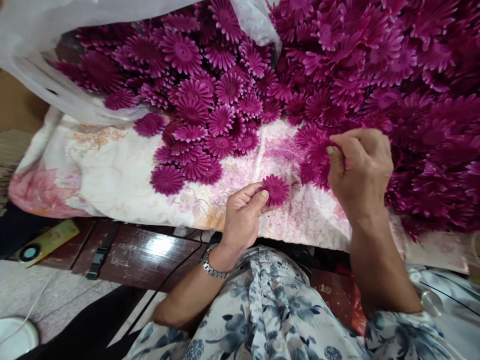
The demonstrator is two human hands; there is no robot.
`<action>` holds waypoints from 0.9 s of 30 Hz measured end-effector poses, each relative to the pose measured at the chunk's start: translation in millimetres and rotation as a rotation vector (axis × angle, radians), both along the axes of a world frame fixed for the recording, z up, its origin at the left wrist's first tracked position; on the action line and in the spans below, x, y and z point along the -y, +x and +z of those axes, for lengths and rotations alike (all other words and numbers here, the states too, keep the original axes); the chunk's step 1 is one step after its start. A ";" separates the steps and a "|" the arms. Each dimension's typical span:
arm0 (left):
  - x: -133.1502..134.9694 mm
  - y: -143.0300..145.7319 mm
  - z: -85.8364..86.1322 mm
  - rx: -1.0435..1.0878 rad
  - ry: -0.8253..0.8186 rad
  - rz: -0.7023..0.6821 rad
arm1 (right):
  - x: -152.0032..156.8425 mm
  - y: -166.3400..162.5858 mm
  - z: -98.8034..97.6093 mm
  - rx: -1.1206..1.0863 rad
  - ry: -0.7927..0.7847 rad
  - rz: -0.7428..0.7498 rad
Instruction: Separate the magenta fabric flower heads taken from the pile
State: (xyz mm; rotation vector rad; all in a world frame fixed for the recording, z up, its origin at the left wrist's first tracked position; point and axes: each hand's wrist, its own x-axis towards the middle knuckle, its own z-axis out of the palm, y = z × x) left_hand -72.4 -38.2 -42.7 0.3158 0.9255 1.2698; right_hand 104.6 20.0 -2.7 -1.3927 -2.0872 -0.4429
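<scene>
A round, many-petalled magenta flower head was pinched by the left hand over the floral-printed white cloth, while whether anything was gripped by the curled fingers of the right hand, near an edge-cropped magenta flower heap, could not be told.

The held flower is a single magenta head, round, with narrow petals ringing a small centre; it faces upward, its edge pinched between the thumb and fingers of the left hand. To the left of the held flower and beyond it, matching loose flower heads lie overlapping, many face up. To its right and beyond, a dense flower heap rises, its blooms tilted at many angles, some partly hidden by others.
</scene>
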 end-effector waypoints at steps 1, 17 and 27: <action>-0.2 0.2 0.7 0.000 0.003 -0.009 | 0.2 -0.7 0.7 0.001 -0.027 0.005; -2.6 4.2 0.1 -0.024 0.050 0.054 | 13.8 -18.7 -12.8 -0.153 -0.119 0.266; -3.3 5.8 -0.7 -0.008 0.016 0.006 | 14.1 -23.9 -17.8 -0.118 -0.267 0.402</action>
